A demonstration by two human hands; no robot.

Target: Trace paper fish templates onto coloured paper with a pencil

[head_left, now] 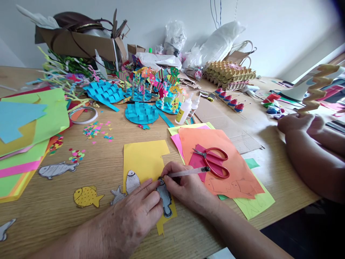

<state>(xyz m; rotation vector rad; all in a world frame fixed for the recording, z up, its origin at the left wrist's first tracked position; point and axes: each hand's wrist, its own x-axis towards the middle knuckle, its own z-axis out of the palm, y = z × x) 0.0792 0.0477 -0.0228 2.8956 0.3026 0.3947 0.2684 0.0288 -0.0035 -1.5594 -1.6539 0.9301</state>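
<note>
My left hand [134, 212] lies on a grey paper fish cutout [165, 198] and presses it onto a yellow sheet of paper [145, 158], fingers together. My right hand [185, 185] grips a pen [188, 172] in a writing pinch, its tip at the top of the grey fish. A second grey fish [132, 180] lies on the yellow sheet just left of my fingers. Red-handled scissors [212, 160] rest on an orange sheet [221, 162] right behind my right hand.
Yellow fish [86, 196] and grey fish [57, 169] cutouts lie at the left, beside stacked coloured paper [32, 118]. Blue woven paper discs [141, 113], glue bottles [184, 111] and egg trays [229, 72] sit further back. Another person's hands [296, 124] hold a tan zigzag strip at the right.
</note>
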